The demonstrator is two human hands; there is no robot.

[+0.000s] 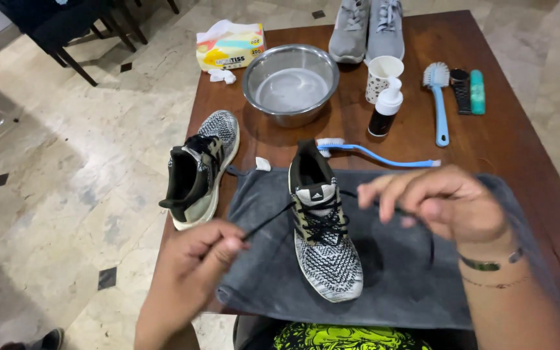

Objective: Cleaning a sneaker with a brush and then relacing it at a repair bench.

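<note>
Left hand: the left hand (192,262) is pinching one end of the thin black shoelace (268,220) between thumb and fingertips, closed tight on it.
Right hand: the right hand (439,204) is gripping the lace's other end, fingers curled narrowly around it; that end is looping down in front of the wrist.
Shoelace: it is stretching taut from the left hand up to the eyelets, then across to the right hand.
Shoe being laced: the black-and-white knit sneaker with a white sole (322,227) is lying between both hands on the grey cloth towel (396,272), its long axis running away from the person, toe pointing toward the person, heel toward the bowl.
Second shoe: the matching knit sneaker (199,170) is sitting left of the towel, toe pointing away, tilted slightly right.
Table: the dark brown wooden table (520,155) is bearing it all.
Beyond the towel: a blue-handled toothbrush (374,154) is lying crosswise just behind the heel; a round steel bowl of water (290,83) is standing farther back, a small pump bottle (385,107) beside it.
</note>
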